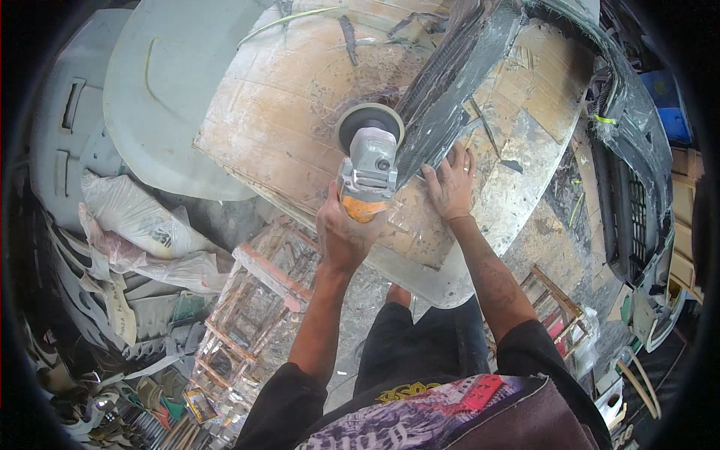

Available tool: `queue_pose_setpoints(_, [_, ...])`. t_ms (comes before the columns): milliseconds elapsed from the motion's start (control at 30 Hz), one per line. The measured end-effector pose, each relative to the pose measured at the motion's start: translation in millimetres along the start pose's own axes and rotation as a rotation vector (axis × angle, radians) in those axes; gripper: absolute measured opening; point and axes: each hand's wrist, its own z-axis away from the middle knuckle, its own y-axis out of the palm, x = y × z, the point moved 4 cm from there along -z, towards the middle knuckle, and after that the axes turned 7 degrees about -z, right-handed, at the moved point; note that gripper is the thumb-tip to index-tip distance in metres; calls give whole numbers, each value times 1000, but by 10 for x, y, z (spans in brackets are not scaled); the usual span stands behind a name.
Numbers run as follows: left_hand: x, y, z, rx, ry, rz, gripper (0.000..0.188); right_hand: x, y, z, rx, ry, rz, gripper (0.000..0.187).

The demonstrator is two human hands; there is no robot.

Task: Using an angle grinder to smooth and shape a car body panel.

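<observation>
While the left hand (343, 229) gripped the grey-and-orange angle grinder (367, 169), the right hand (450, 187) lay open, pressing the dark plastic bumper strip (450, 82) just beside its disc.

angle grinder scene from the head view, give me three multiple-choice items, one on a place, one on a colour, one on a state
1. Where is the right hand?
A. flat on the panel beside the dark part
B. on the ladder
C. in a pocket

2. What colour is the grinder's rear grip?
A. blue
B. orange
C. white

3. How is the grinder held?
A. lying loose on the floor
B. gripped by the left hand, disc on the panel
C. hanging from a hook

Answers: 1 A, fingers are spread beside the dark grille part; 2 B, orange shows above the fist; 3 B, fingers wrap its body.
</observation>
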Motion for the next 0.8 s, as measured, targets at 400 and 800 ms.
queue_pose_setpoints(400, [-107, -13, -86, 16, -2, 22, 51, 17, -25, -14, -2, -22, -14, 53])
queue_pose_setpoints(800, [-81, -18, -75, 17, 3, -22, 51, 1, -15, -8, 0, -21, -25, 52])
